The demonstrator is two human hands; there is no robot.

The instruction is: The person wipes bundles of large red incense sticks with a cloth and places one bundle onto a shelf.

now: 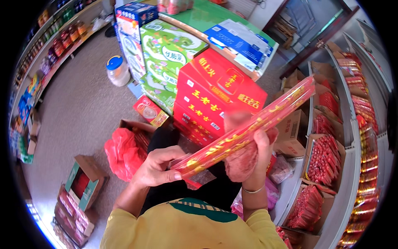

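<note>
A long, clear-wrapped red package (245, 127) with gold characters slants up to the right in front of me. My left hand (160, 166) pinches its lower end, thumb on top, where loose clear wrap shows. My right hand (262, 149) grips the package further up, its thumb along the near side. Bunched in that same hand is a mottled reddish cloth (241, 162), which shows on both sides of the package. What the package contains cannot be told for certain. Below the hands are my dark-trousered legs (199, 193).
Stacked red cartons (199, 105) and green cartons (171, 56) stand ahead, against a green-topped table (199, 12). A red plastic bag (124, 155) lies by an open carton at left. On the right, metal shelves (351, 174) hold boxes of red packages (325, 158). A blue-lidded jar (117, 71) stands on the floor.
</note>
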